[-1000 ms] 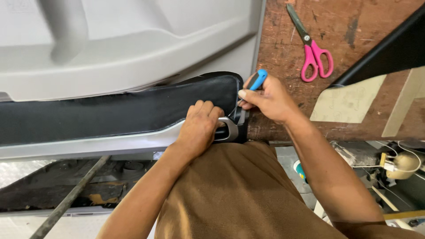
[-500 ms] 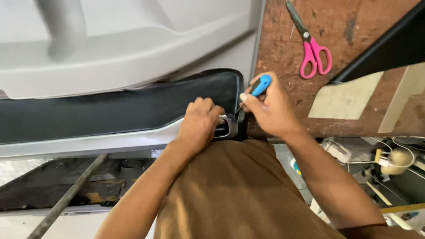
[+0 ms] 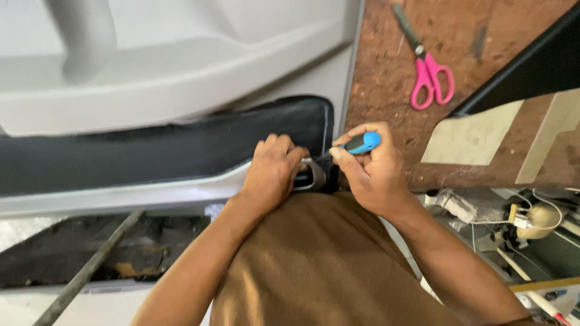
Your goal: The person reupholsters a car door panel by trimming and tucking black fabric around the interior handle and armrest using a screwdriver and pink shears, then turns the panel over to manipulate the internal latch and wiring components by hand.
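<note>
Your left hand [image 3: 273, 172] is clenched over the near edge of the grey door panel [image 3: 181, 72], its fingers curled onto the black padded strip [image 3: 151, 151] beside a curved grey handle piece [image 3: 314, 176]; your right hand [image 3: 371, 172] is closed around a blue-handled tool [image 3: 364, 142], its dark tip pointing left at the end of that strip, just beside the handle piece; the two hands sit near each other, not quite touching. The panel lies across the left part of the table [image 3: 386, 72], a worn brown surface, scuffed and stained, whose near edge runs just past your right hand; pink-handled scissors [image 3: 426, 69] lie shut toward the far edge, well apart from your hands; a long black strip [image 3: 531, 66] slants across the right corner, with two pale flat cut pieces [image 3: 474, 139] just beside it. Below the table's near edge on the right you see a clutter of wires and a round tan object [image 3: 541, 220]; on the left, beneath the panel, a dark littered floor [image 3: 145, 253] crossed by a grey bar [image 3: 90, 271].
</note>
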